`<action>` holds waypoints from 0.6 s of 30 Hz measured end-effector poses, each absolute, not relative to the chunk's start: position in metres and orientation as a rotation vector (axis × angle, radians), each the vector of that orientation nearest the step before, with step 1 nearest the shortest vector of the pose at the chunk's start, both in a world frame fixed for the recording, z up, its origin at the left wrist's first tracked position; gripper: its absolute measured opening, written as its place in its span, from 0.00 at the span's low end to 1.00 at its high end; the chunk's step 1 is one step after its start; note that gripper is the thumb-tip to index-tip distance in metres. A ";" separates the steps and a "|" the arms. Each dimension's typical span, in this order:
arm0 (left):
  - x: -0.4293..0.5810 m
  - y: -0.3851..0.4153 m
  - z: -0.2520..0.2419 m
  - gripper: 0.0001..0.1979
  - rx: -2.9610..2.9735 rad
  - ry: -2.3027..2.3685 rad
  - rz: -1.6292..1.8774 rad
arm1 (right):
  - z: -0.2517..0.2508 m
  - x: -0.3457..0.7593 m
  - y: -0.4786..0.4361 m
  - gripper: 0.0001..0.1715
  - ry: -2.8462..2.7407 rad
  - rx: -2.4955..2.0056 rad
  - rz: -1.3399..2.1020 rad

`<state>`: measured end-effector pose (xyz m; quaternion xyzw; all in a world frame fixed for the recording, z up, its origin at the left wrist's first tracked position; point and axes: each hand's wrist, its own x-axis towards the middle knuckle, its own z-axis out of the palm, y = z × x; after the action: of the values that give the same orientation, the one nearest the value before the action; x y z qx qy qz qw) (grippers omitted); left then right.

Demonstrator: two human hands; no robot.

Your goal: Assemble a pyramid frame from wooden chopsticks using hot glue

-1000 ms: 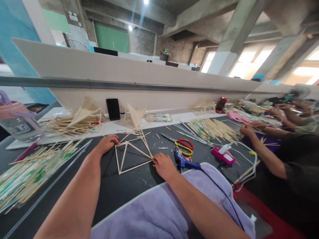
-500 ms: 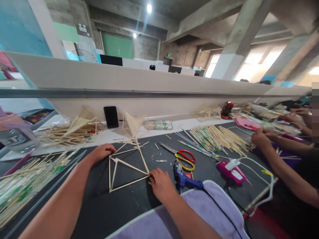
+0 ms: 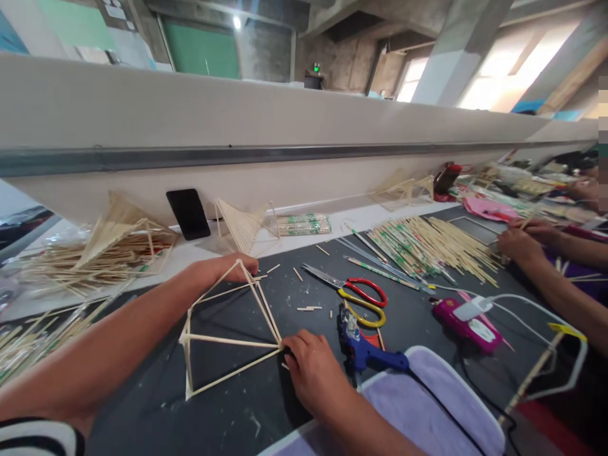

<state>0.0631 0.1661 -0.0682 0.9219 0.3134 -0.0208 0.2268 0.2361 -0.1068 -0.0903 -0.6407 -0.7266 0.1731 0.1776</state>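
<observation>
A frame of thin wooden sticks (image 3: 232, 342) stands on the dark tabletop in front of me, its joints whitish. My right hand (image 3: 316, 370) pinches its right corner, where several sticks meet. Past the frame's raised top, my left hand (image 3: 240, 268) reaches to the far side, beside some short stick pieces (image 3: 273, 268). Its fingers are curled together and partly hidden, so what they hold cannot be made out. Right of the frame lie scissors (image 3: 363, 294) with red and yellow handles and a blue glue gun (image 3: 365, 349).
Behind are a black phone (image 3: 188, 214), a fan-like stick model (image 3: 242, 225) and loose sticks (image 3: 427, 247). A magenta power strip (image 3: 468, 324) and a lilac cloth (image 3: 418, 405) lie to the right. Another person's hands (image 3: 522, 244) work at the far right.
My left hand has left the frame's left corner and moved right, behind the frame. The frame has tipped, its top now higher. My right hand stays at its corner; the view has shifted.
</observation>
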 end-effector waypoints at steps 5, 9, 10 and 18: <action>0.067 0.169 -0.069 0.10 2.593 0.884 -0.016 | -0.089 0.235 -0.107 0.14 -2.056 -1.839 0.496; 0.039 0.172 -0.049 0.15 2.620 1.083 0.112 | -0.088 0.235 -0.108 0.13 -2.052 -1.833 0.467; 0.026 0.171 -0.043 0.17 2.620 1.143 0.153 | -0.088 0.235 -0.108 0.13 -2.053 -1.830 0.457; -0.073 0.105 -0.048 0.16 2.188 1.363 0.111 | -0.093 0.236 -0.106 0.15 -2.051 -1.757 0.443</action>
<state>-0.0732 0.1048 -0.0484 0.8148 0.5076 0.0414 0.2771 0.2361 -0.1062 -0.0929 -0.6288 -0.7342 0.1586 0.2011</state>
